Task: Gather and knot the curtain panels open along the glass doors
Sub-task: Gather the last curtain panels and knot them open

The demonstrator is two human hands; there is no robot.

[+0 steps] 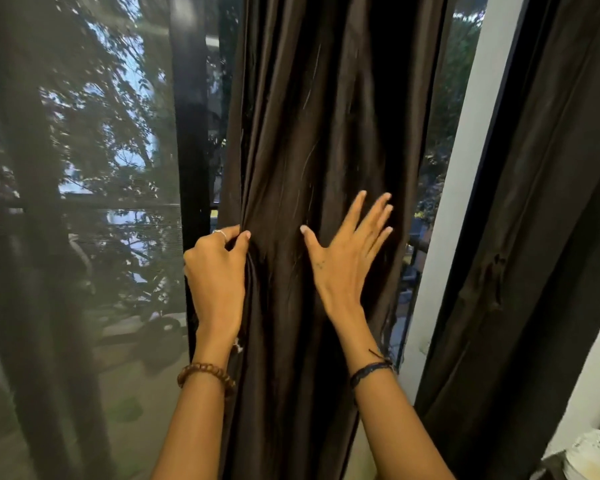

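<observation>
Hanging bunched in front of the glass door (118, 168), dark brown curtain panel (309, 150), falling between the black door frame (191, 116) and a white wall post (465, 168). Gripping its left edge, left hand (215, 268), fingers curled round a fold of the cloth. Lying against the folds, right hand (343, 251), fingers straight and spread wide. Hanging well apart at the right, second dark curtain (534, 202).
</observation>
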